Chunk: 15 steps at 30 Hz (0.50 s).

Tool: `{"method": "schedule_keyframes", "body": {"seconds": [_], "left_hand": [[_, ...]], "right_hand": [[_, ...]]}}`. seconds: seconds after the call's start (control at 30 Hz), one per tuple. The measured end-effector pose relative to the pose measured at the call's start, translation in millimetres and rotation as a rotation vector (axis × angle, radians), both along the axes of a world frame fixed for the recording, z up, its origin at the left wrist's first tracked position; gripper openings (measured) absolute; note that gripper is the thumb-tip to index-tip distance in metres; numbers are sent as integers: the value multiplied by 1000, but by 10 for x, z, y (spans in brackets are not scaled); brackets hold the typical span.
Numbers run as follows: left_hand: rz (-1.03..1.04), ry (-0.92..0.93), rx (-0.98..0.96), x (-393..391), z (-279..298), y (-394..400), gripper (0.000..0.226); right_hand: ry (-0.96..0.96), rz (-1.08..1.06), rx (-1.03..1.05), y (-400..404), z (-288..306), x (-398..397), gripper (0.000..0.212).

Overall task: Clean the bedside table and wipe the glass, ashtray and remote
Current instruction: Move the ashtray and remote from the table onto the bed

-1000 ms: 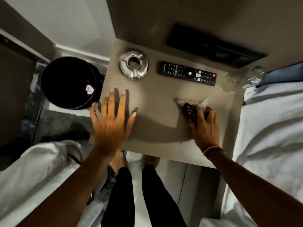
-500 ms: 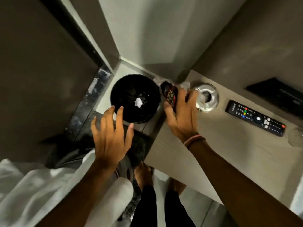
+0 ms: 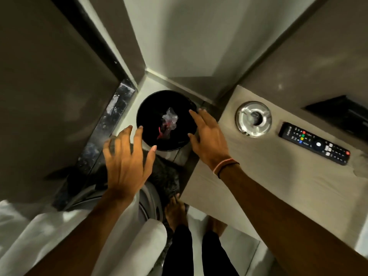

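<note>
Silver ashtray (image 3: 253,118) gleams beside black remote (image 3: 314,143); both hands' fingers (image 3: 137,139) spread, empty.

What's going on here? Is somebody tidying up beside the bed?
Yes. A person stands at a bedside table with both hands empty and open over a black bin on the floor beside it. A crumpled wrapper lies in the bin, just under the right hand; the left hand hovers at the bin's near edge. On the table, the metal ashtray and the remote lie untouched.
</note>
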<state>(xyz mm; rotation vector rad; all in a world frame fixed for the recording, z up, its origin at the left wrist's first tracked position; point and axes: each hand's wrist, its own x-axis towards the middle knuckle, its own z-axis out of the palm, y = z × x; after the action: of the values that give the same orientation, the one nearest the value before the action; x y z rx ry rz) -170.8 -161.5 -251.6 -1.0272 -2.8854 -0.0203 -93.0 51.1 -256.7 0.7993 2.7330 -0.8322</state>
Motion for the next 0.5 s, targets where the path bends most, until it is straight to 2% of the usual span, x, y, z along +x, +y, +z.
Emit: {"method": "schedule_keyframes", "body": {"seconds": [0.1, 0.17, 0.27, 0.4, 0.5], "left_hand": [[-61, -56, 9, 125, 79, 196, 59], [-129, -82, 19, 214, 162, 390, 60], [-247, -109, 51, 385, 299, 791, 60], [-409, -303, 78, 601, 452, 1545, 67], [-546, -397, -67, 714, 517, 2237, 81]], "right_hand": [[127, -56, 144, 147, 154, 442, 51], [124, -129, 270, 297, 248, 789, 47], [28, -247, 402, 600, 361, 1321, 49], [-163, -330, 379, 1175, 498, 1871, 57], [-312, -349, 337, 1689, 568, 2147, 70]]}}
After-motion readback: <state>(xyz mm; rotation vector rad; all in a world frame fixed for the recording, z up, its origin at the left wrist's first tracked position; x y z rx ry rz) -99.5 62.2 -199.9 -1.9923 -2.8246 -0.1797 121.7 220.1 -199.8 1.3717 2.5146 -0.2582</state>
